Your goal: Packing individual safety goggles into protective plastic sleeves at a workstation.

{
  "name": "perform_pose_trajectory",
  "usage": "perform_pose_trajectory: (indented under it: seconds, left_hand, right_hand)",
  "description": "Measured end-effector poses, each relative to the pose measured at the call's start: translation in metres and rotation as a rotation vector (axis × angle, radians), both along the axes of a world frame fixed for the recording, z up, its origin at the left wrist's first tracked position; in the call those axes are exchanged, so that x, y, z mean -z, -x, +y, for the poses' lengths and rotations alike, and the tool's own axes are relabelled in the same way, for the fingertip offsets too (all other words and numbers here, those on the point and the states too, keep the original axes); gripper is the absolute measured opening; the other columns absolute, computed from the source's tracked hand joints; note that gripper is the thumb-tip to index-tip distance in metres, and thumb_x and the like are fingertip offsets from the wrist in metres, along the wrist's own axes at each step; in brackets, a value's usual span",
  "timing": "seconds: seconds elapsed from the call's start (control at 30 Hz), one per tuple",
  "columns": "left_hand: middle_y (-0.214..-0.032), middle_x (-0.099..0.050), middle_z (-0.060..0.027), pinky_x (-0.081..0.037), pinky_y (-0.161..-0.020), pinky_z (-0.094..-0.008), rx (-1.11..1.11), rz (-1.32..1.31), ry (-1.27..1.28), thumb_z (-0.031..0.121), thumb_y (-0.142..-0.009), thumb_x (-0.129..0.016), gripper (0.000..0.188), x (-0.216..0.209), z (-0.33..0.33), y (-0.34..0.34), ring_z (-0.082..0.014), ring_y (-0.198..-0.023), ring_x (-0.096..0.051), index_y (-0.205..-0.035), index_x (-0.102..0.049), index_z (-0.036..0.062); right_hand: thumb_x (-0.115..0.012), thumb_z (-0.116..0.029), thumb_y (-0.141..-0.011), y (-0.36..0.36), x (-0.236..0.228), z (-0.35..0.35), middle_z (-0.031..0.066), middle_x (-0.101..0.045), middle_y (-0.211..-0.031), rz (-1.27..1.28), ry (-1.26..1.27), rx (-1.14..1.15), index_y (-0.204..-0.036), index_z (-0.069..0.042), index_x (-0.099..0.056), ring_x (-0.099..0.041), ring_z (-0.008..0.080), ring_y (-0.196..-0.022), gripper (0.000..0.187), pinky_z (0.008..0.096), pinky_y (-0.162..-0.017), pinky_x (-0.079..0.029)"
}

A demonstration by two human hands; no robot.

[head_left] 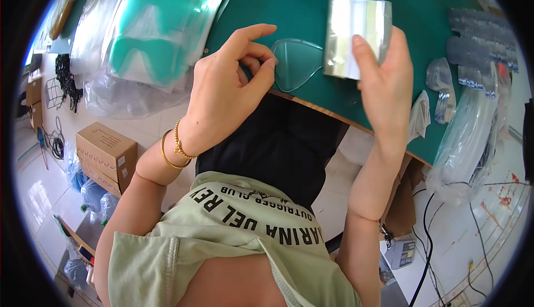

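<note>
My left hand (228, 79) pinches the near-left edge of a clear, rounded lens-like plastic piece (299, 67) between thumb and fingertips, over the near edge of the green table (267, 6). To the right, my right hand (387, 92) grips a shiny, silvery, block-like piece (356, 20) with pale stripes and a see-through edge. Its thumb presses on the front face, while the other fingers are hidden behind. What that piece is, I cannot make out. The two held things are close but apart.
Clear bags (194, 12) with green goggle-shaped pieces lie at the upper left. On the right are stacked dark translucent strips (481, 51), a clear curved piece (442, 90), a white cloth (419, 118) and a long plastic bag (461, 145). Cardboard boxes (105, 148) and cables (428, 240) occupy the floor.
</note>
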State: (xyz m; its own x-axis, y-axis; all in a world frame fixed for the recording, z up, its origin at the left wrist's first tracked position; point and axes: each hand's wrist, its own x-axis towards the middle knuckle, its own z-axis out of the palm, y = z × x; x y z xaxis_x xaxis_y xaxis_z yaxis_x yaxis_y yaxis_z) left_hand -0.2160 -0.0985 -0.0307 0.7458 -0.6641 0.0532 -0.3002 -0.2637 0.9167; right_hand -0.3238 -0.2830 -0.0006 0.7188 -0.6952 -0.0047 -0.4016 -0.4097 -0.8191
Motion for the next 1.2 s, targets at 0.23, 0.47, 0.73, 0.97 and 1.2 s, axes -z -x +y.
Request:
perform_pose_trajectory:
  seconds: [0.23,0.47,0.73,0.97,1.2]
  left_hand:
    - [-0.085,-0.071,-0.0025,-0.047,-0.055,-0.0214,0.009,0.019,0.002,-0.001,-0.086,-0.068,0.038,-0.002,0.001,-0.002,-0.0057,-0.059,-0.057,-0.123,-0.063,0.0030]
    - [-0.087,-0.070,-0.0048,-0.053,-0.061,-0.0228,-0.001,0.057,0.051,-0.001,-0.089,-0.063,0.032,-0.009,0.008,-0.015,-0.0080,-0.073,-0.065,-0.121,-0.064,0.0012]
    - [-0.102,-0.064,-0.0138,-0.051,-0.092,-0.0389,0.413,-0.624,-0.078,0.015,-0.080,-0.073,0.037,-0.017,-0.037,-0.016,-0.0323,-0.097,-0.060,-0.112,-0.067,-0.0024]
    - [-0.094,-0.061,-0.0129,-0.049,-0.081,-0.0409,0.464,-0.609,-0.143,0.012,-0.074,-0.072,0.028,-0.031,-0.050,-0.012,-0.0332,-0.089,-0.056,-0.097,-0.063,-0.0013]
    - [-0.101,-0.063,-0.0129,-0.050,-0.083,-0.0389,0.314,-0.900,-0.004,0.012,-0.076,-0.074,0.033,-0.119,-0.069,-0.051,-0.0311,-0.095,-0.060,-0.106,-0.065,0.0010]
  right_hand:
    - [-0.063,-0.019,-0.094,-0.008,0.007,0.024,0.0284,-0.066,-0.073,0.079,0.138,-0.155,-0.106,0.004,-0.044,-0.066,0.0479,-0.068,0.032,0.0535,-0.060,-0.052]
    - [-0.066,-0.028,-0.097,0.001,0.010,0.027,0.0182,-0.070,-0.090,0.125,0.129,-0.230,-0.116,0.001,-0.054,-0.068,0.0246,-0.070,0.036,0.0361,-0.058,-0.052]
    - [-0.051,-0.036,-0.106,0.057,-0.030,-0.110,0.0030,-0.067,-0.089,0.168,0.059,-0.032,-0.129,0.003,-0.062,-0.055,0.0089,-0.073,0.046,0.0271,-0.067,-0.046]
    - [-0.075,-0.010,-0.082,0.130,-0.049,-0.165,0.0130,-0.071,-0.100,0.673,0.506,0.105,-0.131,-0.002,-0.065,-0.062,0.0212,-0.083,0.050,0.0338,-0.079,-0.052]
    - [-0.078,-0.009,-0.079,0.136,-0.030,-0.182,0.0167,-0.069,-0.094,0.573,0.689,0.113,-0.115,0.001,-0.072,-0.066,0.0288,-0.082,0.038,0.0388,-0.078,-0.053]
